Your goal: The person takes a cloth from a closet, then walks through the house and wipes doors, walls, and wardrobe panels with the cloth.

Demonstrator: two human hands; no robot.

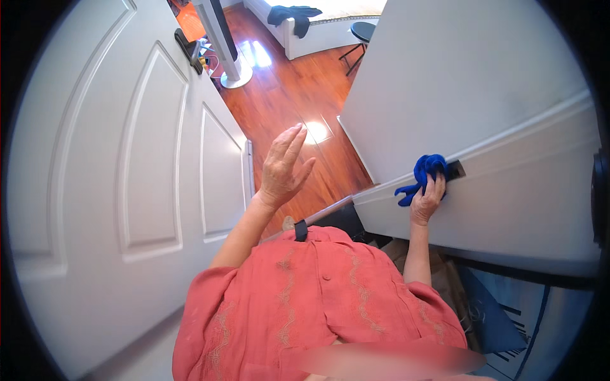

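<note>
- The coral shirt is nearest, its tan embroidery clear; its lower part is blurred and cut off by the lower edge.
- At lower right, a blue panel bears pale marks too faint to read, with short dark strokes beside it; what it belongs to is hard to make out.
- The right hand grasps a bunched blue cloth at the white door frame, its fingers partly covering it.
- The cloth's long axis slants from upper right to lower left, a loose tail pointing left.
- Just beside it, a dark metal plate is partly hidden.
- The left hand is released, fingers apart, pointing away from the body, near the white panelled door.
- Farther off, a slim upright appliance and a dark stool are cut off or partly hidden.
</note>
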